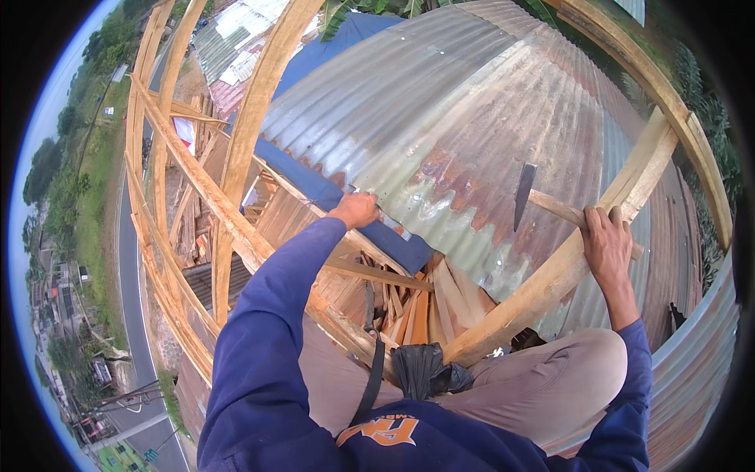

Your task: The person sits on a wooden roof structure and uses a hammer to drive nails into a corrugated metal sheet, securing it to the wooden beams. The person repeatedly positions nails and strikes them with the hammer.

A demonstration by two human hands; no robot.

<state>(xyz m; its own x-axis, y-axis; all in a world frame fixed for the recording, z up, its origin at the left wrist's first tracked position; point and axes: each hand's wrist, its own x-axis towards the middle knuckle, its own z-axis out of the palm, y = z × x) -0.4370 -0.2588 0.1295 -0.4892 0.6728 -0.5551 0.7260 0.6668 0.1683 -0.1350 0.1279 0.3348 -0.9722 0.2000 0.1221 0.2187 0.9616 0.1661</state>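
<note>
My right hand (605, 237) is wrapped round the wooden handle of a hammer (557, 208). The hammer's dark, narrow metal head is raised above the corrugated metal sheet (464, 149), apart from it. Grey and rust-stained, the sheet slopes away in front of me. At its lower left edge my left hand (355, 210) is closed, with the fingers curled over the edge; their tips are partly hidden. A blue sheet (314, 185) runs under that edge, beside a thin wooden batten. A thick wooden beam (535, 295) passes below my right hand.
Curved-looking timber frames (252, 110) rise at the left, with a road (134, 291) far below. A black plastic bag (429, 370) lies between my legs. Loose wood pieces (448, 295) sit beneath the beams. More corrugated roofing (692, 370) lies at the right.
</note>
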